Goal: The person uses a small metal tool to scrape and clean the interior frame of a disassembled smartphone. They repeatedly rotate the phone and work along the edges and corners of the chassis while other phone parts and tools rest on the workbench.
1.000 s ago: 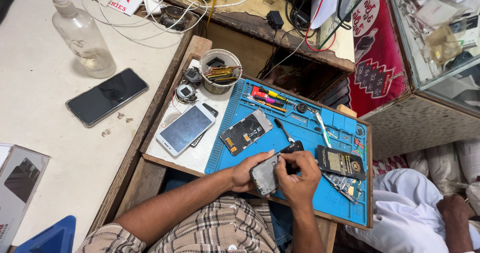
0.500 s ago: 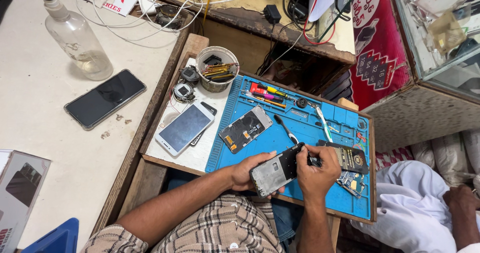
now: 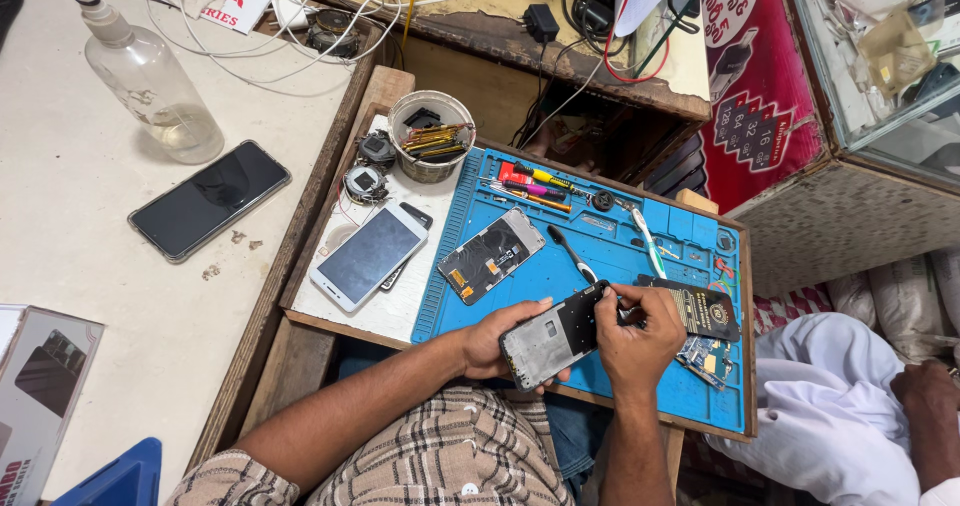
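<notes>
At far left we see a clear bottle (image 3: 150, 81) and a dark phone (image 3: 208, 201) on the pale counter. Next, a white phone (image 3: 368, 255) lies on the tray beside a blue mat (image 3: 620, 266). Our left hand (image 3: 493, 338) grips an opened phone frame (image 3: 553, 335) above the mat's near edge. Our right hand (image 3: 640, 338) pinches a small tool at the frame's top corner.
</notes>
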